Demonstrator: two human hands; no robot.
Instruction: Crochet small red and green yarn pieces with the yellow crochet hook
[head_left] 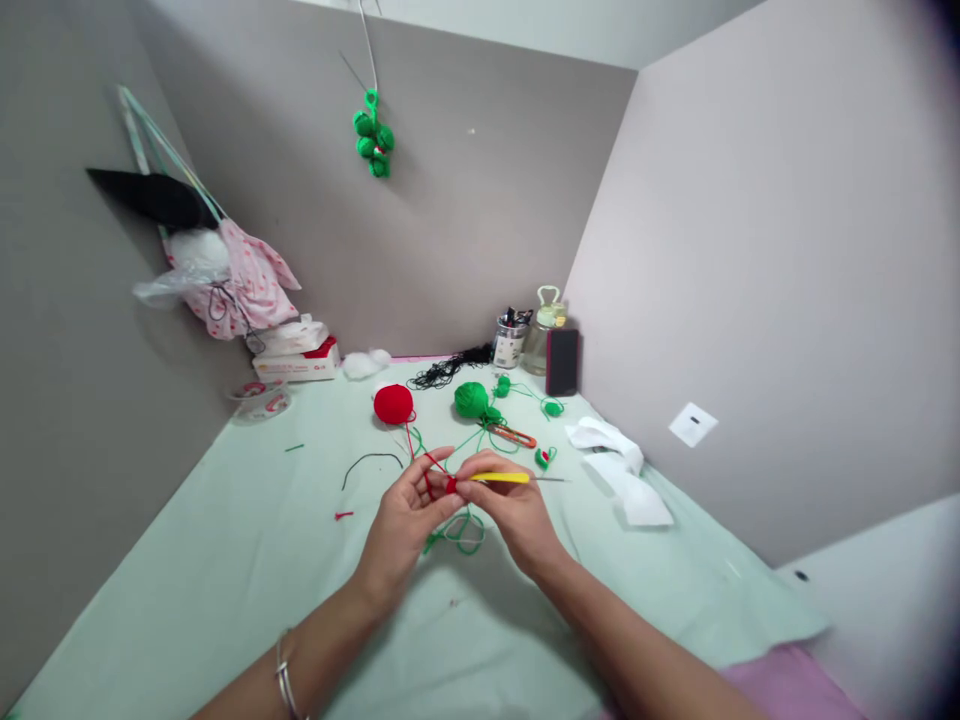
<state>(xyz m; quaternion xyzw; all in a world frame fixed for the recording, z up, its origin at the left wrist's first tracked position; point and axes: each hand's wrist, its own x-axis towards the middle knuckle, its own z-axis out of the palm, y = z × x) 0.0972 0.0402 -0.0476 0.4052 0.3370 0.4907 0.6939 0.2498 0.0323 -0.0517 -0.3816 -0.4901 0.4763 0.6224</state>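
Note:
Between my two hands is a small red crochet piece [451, 485]. My left hand [409, 515] pinches it from the left, with red yarn running over its fingers. That yarn leads back to a red yarn ball [394, 404] on the table. My right hand [511, 505] is closed around a crochet hook [501, 478] with a yellow handle, whose metal end points right; the end at the red piece is hidden by my fingers. Loops of green yarn [466, 532] lie on the table just below my hands.
Behind my hands lie a green yarn ball [471, 400], an orange cutter [514, 435] and black yarn [454, 368]. A pen cup [509, 342], a bottle [536, 345] and a phone [562, 362] stand at the back. White paper [626, 480] lies right. Green crocheted balls [373, 140] hang above.

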